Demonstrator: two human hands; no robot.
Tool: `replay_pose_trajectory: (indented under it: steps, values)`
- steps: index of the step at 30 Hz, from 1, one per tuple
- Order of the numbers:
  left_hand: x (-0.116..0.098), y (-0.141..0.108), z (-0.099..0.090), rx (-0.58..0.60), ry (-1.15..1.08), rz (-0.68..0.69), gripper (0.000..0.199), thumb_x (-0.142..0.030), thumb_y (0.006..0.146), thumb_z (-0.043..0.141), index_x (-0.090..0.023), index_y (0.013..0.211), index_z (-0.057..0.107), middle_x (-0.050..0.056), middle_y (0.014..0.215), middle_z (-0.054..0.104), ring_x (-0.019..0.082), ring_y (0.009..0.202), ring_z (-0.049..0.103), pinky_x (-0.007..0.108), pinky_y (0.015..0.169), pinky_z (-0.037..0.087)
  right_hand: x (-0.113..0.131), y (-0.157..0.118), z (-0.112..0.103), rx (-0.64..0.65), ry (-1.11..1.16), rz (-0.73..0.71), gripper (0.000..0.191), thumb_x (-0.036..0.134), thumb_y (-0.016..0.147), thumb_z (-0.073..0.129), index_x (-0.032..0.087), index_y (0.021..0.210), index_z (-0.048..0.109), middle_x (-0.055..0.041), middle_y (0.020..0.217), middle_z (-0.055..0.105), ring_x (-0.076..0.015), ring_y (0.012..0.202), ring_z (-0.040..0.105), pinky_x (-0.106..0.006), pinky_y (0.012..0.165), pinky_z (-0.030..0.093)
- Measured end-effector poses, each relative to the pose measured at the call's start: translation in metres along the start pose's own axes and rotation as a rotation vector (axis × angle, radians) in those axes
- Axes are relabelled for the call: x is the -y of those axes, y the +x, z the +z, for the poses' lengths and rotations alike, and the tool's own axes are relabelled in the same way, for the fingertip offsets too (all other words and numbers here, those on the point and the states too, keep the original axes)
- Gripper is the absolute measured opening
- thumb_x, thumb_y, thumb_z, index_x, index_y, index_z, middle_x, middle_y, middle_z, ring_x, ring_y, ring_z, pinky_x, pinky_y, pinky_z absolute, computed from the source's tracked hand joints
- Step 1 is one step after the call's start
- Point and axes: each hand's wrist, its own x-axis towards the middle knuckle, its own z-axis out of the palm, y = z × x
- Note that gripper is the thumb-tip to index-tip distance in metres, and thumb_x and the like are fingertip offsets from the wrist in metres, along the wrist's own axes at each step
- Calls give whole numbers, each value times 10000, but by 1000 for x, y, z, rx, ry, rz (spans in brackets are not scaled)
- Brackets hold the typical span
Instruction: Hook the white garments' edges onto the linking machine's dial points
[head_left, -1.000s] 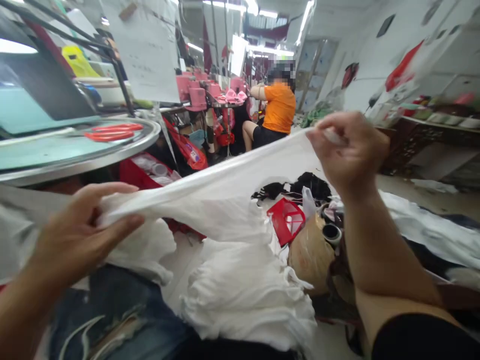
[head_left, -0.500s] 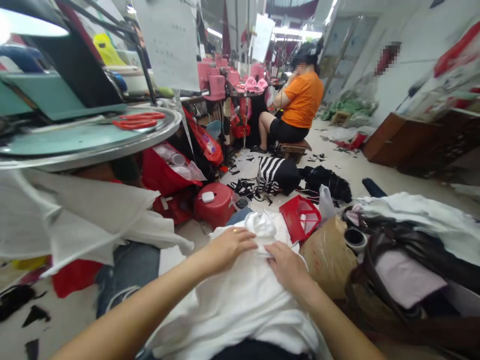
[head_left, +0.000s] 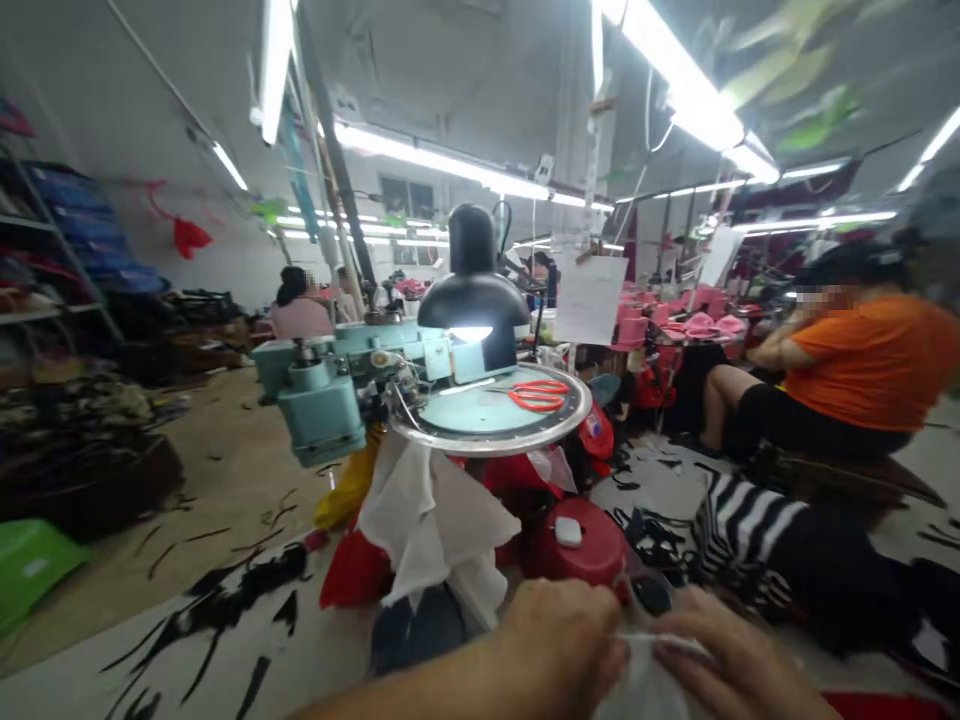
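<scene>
Low in the head view, my left hand [head_left: 559, 640] is closed on the edge of a white cloth [head_left: 649, 680]. Right beside it, my right hand [head_left: 724, 650] pinches the same cloth, and a short stretch of edge runs between the two hands. The rest of the cloth hangs below and leaves the frame at the bottom. Behind my hands stands a red stool [head_left: 592, 550] with a small white case [head_left: 568, 531] on it. Orange-handled scissors [head_left: 538, 394] lie on the round machine table [head_left: 480, 440].
A green machine [head_left: 319, 400] and a black lamp [head_left: 474, 290] stand at the round table. White fabric [head_left: 435, 510] hangs below it. On the right, a person in an orange shirt [head_left: 870, 360] sits near a striped bundle [head_left: 757, 530]. Black scraps [head_left: 255, 575] litter the floor.
The view has swung left and up, bringing the machine and lamp into sight. My hands, which lay spread on the white cloth, now hold its edge, raised and close together.
</scene>
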Motion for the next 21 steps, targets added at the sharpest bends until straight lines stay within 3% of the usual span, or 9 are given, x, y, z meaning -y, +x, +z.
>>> replay_pose_trajectory:
  steps: [3,5,8,11,15,18,21]
  values:
    - [35,-24,-41,-2,-146,-16,276,-438,777,765,-185,757,657,50,889,690,209,813,653,267,678,473,23,58,-4,28,14,12,160,272,833,634,275,694,712,-4,713,697,-180,652,689,-234,580,542]
    - [55,-38,-63,-51,-334,-48,189,-359,844,719,-188,829,642,2,829,671,140,741,619,209,617,428,37,83,4,142,64,4,36,282,790,709,270,758,719,18,706,697,-172,631,663,-230,551,506]
    - [78,-52,-87,-221,-348,-157,181,-350,890,672,-182,847,620,-23,742,637,121,664,580,208,574,391,55,110,20,212,104,-54,114,378,805,732,265,799,717,22,736,697,-162,641,636,-238,565,472]
    - [94,-58,-102,-424,-66,-102,227,-408,891,671,-187,842,647,10,779,631,164,715,599,251,616,417,68,136,31,45,-7,-35,122,336,823,706,236,759,675,4,763,680,-179,691,633,-271,615,453]
    - [112,-58,-114,-700,243,65,61,-273,911,652,-217,920,673,31,878,639,181,764,600,285,670,455,81,156,32,147,-61,69,22,250,809,697,235,798,686,-5,784,691,-205,762,645,-296,677,454]
    - [120,-53,-120,-817,214,160,126,-185,870,701,-216,984,657,24,940,672,176,848,622,292,758,491,89,158,32,141,-5,44,132,298,891,614,241,807,698,-16,814,693,-200,774,635,-299,693,451]
    - [125,-45,-122,-861,91,190,205,-152,864,708,-180,1045,617,29,943,685,166,899,639,295,830,506,93,156,41,-83,-1,72,203,341,938,551,234,835,689,-10,747,678,-192,704,616,-295,633,430]
